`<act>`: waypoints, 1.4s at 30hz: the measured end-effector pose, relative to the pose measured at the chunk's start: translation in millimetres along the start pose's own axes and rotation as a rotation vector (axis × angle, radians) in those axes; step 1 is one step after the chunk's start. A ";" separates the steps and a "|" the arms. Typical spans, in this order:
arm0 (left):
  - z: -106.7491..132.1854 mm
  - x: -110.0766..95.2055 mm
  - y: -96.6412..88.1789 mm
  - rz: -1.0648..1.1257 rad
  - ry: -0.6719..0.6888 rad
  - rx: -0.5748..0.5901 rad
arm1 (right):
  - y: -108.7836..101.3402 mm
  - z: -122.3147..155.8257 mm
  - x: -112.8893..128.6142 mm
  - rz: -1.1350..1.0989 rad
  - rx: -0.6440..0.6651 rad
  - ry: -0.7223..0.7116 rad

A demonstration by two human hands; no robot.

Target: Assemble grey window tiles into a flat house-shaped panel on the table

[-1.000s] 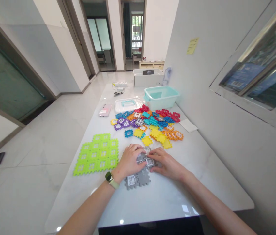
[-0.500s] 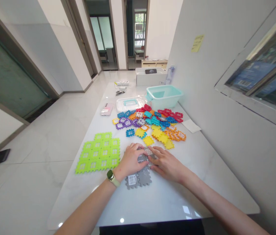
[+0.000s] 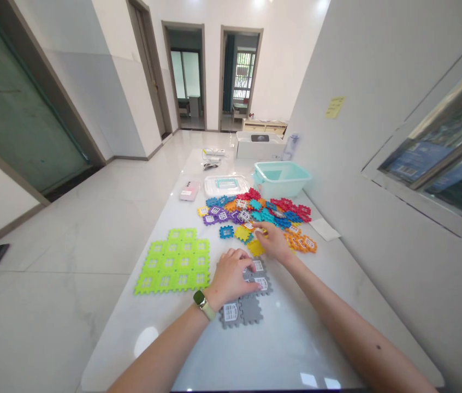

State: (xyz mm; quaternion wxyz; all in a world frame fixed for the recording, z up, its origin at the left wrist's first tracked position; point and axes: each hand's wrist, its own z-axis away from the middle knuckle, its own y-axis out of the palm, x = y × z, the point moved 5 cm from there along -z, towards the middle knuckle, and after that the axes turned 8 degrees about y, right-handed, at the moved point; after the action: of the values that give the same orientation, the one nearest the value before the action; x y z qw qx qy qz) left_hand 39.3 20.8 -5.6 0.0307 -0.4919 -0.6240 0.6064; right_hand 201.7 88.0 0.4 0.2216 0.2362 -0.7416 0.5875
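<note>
White stone table (image 3: 296,349) runs away from you down a long, bright room. Your left hand (image 3: 229,278) lies flat and open on the gray plastic puzzle tiles (image 3: 241,312), not gripping, with a watch (image 3: 200,302) on that wrist. Your right hand (image 3: 274,243) reaches out to the big pile of bright tiles (image 3: 264,215), its fingertips (image 3: 261,229) near a yellow tile (image 3: 255,248). You cannot tell if they hold anything. A green tile sheet (image 3: 172,265) lies just left of the gray tiles, and a teal bin (image 3: 281,180) sits past the pile.
</note>
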 end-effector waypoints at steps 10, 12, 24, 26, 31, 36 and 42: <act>4.5 4.7 0.6 -0.019 -0.052 -0.135 | 36.8 -74.7 9.7 0.190 -0.015 0.077; 4.1 6.1 0.4 -0.022 -0.043 -0.130 | 35.1 -74.6 10.0 0.181 -0.004 0.038; -7.6 15.7 -17.2 0.301 -0.030 -0.399 | -24.5 0.5 32.7 -0.100 -0.152 -0.257; -6.1 24.9 -19.4 0.554 -0.166 -0.571 | -34.2 20.8 42.1 -0.157 -0.140 -0.302; -7.1 25.7 -6.3 1.028 -0.298 -0.487 | -35.3 62.3 57.9 -0.211 -0.041 -0.424; -1.6 17.0 -9.7 0.812 -0.239 -0.326 | -44.3 83.4 36.0 -0.211 0.034 -0.361; 1.0 -4.6 -14.1 0.279 0.021 -0.128 | -56.1 128.6 3.5 -0.149 0.215 -0.256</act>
State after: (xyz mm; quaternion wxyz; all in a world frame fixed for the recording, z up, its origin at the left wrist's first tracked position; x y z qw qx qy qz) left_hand 32.9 20.1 7.8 -0.0785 -0.5811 -0.5866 0.5587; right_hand 226.5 -49.0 18.4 0.1417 0.3854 -0.6771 0.6106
